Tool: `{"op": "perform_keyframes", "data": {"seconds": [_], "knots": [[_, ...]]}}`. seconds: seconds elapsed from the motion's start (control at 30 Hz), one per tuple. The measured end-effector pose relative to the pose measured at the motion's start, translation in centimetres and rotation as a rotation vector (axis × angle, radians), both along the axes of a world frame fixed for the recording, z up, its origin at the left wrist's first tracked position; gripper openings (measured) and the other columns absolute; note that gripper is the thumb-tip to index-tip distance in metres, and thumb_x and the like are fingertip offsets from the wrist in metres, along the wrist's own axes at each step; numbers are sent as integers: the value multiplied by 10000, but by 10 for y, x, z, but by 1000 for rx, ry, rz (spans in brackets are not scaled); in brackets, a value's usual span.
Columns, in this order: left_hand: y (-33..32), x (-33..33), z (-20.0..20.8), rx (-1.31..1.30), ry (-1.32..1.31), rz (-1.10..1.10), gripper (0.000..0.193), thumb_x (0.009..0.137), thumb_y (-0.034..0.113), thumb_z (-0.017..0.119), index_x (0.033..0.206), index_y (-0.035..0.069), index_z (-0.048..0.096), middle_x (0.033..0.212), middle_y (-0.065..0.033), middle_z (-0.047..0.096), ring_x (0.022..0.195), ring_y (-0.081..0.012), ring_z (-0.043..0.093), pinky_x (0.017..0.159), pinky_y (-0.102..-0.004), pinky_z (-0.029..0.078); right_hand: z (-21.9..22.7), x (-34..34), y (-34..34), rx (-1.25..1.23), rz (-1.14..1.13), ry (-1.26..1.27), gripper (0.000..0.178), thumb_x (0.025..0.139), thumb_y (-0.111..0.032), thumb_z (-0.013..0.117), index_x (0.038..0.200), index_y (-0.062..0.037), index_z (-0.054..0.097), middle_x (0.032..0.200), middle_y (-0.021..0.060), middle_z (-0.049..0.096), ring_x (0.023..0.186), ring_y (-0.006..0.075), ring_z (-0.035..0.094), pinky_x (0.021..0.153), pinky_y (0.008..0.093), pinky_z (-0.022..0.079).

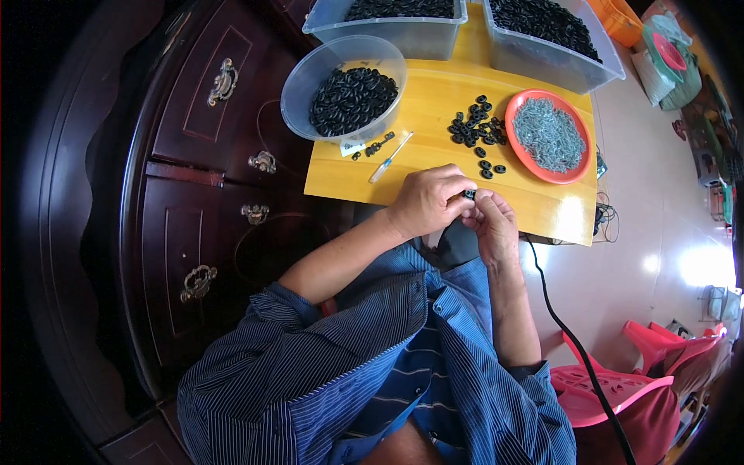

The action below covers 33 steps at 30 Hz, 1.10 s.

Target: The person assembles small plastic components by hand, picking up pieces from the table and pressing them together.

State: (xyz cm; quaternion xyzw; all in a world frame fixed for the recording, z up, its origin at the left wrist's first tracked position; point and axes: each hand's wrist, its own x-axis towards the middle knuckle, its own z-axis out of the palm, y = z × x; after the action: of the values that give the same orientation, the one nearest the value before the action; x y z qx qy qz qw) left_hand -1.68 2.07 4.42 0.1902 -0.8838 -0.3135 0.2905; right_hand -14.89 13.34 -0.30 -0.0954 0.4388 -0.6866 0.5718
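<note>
Between the fingertips of both hands, at the table's near edge, is a small black plastic part [470,194]. My left hand [431,200] pinches it from the left, and my right hand [493,220] closes on its other side. The fingers cover much of the part. Just beyond the hands, loose black oval parts [486,164] lie on the yellow table, with a larger cluster [473,128] of them farther back. A screwdriver [391,158] with a pale handle rests left of the cluster. Near it lie a few joined black pieces [380,144].
An orange-red plate [518,147] of small silvery metal pieces stands at the right. A clear round tub [291,108] of black parts is at the left. Two clear bins [434,40] of black parts stand behind. Dark drawers [194,155] flank the left; pink chairs [593,387] stand right.
</note>
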Motion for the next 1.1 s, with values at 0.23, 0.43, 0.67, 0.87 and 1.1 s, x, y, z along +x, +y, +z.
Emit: {"op": "perform_keyframes", "data": {"seconds": [0.23, 0.43, 0.67, 0.87, 1.1], "knots": [[-4, -4, -14, 138, 35, -32, 228, 779, 52, 777, 995, 17, 713, 879, -115, 674, 739, -257, 679, 636, -336, 539, -4, -2, 1, 11, -9, -3, 164, 1007, -204, 610, 1019, -52, 670, 836, 19, 691, 714, 98, 661, 663, 223, 538], [-4, -9, -15, 163, 61, -48, 242, 768, 35, 789, 1000, 22, 720, 827, -82, 654, 648, -182, 617, 576, -300, 493, -4, -6, 3, 19, 2, -5, 176, 1014, -212, 597, 1044, -51, 663, 858, 25, 698, 723, 100, 667, 668, 229, 546], [-1, -16, -9, 198, 21, -67, 241, 768, 28, 790, 1000, 29, 725, 789, -73, 637, 615, -165, 582, 556, -294, 473, -5, -12, 8, -4, 5, -16, 182, 1021, -213, 585, 1058, -48, 653, 863, 32, 703, 727, 109, 674, 680, 236, 554], [0, -19, -9, 62, 45, -107, 194, 787, 62, 768, 971, 24, 718, 811, -104, 653, 668, -247, 637, 617, -342, 511, -4, -15, 13, 3, 6, -12, 164, 1013, -208, 606, 1010, -56, 669, 834, 26, 697, 710, 100, 661, 668, 227, 533], [6, -17, 2, 55, -69, -146, 209, 800, 100, 740, 995, 41, 696, 779, -83, 610, 621, -211, 593, 603, -349, 490, -1, -15, 20, 37, 15, 107, 171, 1003, -207, 612, 974, -50, 673, 817, 28, 683, 694, 95, 636, 655, 227, 506]]}}
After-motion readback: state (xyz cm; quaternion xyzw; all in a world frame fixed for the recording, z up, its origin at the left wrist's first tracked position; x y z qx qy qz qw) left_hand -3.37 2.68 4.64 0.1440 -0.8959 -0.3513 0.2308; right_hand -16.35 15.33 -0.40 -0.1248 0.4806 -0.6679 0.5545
